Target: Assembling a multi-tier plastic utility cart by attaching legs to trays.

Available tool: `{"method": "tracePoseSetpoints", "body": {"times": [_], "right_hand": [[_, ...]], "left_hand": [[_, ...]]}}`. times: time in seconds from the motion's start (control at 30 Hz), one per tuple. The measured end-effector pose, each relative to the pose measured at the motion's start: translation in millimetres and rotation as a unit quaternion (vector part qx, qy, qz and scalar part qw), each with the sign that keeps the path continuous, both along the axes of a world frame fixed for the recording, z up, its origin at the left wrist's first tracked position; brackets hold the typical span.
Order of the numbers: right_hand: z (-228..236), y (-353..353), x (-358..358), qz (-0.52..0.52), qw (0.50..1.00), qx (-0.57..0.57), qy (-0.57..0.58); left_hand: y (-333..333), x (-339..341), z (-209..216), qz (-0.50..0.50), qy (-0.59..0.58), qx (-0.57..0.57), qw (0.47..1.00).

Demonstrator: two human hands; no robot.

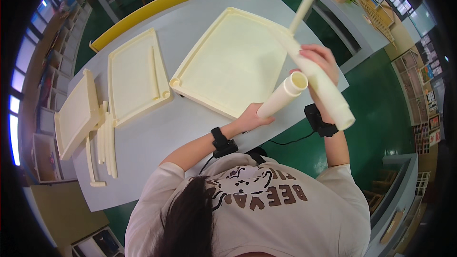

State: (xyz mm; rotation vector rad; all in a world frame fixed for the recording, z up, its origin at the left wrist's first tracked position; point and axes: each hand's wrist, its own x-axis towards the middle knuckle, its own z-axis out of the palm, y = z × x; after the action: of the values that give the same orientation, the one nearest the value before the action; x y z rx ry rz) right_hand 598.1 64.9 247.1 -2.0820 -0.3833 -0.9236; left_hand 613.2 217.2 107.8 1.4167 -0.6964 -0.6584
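A large cream plastic tray-like panel [223, 57], rim upward, lies on the grey table in front of me. My left hand [252, 117] is closed around the lower end of a cream tube [281, 96] at the panel's near corner; the tube's open end points up. Whether it is seated in the corner is hidden by my fingers. In my right hand [323, 61] is a second, thicker-looking cream tube [324, 88], held slantwise past the panel's right side. Another cream tube [304, 8] rises from the far right corner.
Further left on the grey table [143, 157] are a smaller cream panel [133, 81] with a thin rod [154, 71] on it, another tilted panel [78, 112], and several loose rods [107, 147]. A yellow chair back [143, 16] stands behind the table. A black cable [293, 141] hangs near my right wrist.
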Motion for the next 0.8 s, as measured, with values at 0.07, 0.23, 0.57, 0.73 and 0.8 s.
{"method": "tracePoseSetpoints", "body": {"times": [0.07, 0.23, 0.57, 0.73, 0.8], "right_hand": [[9, -15, -5, -0.042, 0.996, -0.037, -0.065], [35, -37, -36, -0.183, 0.963, -0.08, -0.179], [31, -10, -70, 0.021, 0.951, 0.177, -0.253], [-2, 35, -48, 0.213, 0.958, 0.179, -0.071], [-14, 51, -35, 0.234, 0.957, 0.171, -0.029]], "left_hand": [[-15, 4, -2, 0.033, -0.034, -0.003, 0.999], [-39, 22, -15, 0.055, -0.086, -0.026, 0.994], [80, 66, -26, 0.091, -0.412, 0.183, 0.888], [143, 62, -36, 0.172, -0.418, 0.298, 0.841], [145, 50, -39, 0.236, -0.45, 0.329, 0.796]]}}
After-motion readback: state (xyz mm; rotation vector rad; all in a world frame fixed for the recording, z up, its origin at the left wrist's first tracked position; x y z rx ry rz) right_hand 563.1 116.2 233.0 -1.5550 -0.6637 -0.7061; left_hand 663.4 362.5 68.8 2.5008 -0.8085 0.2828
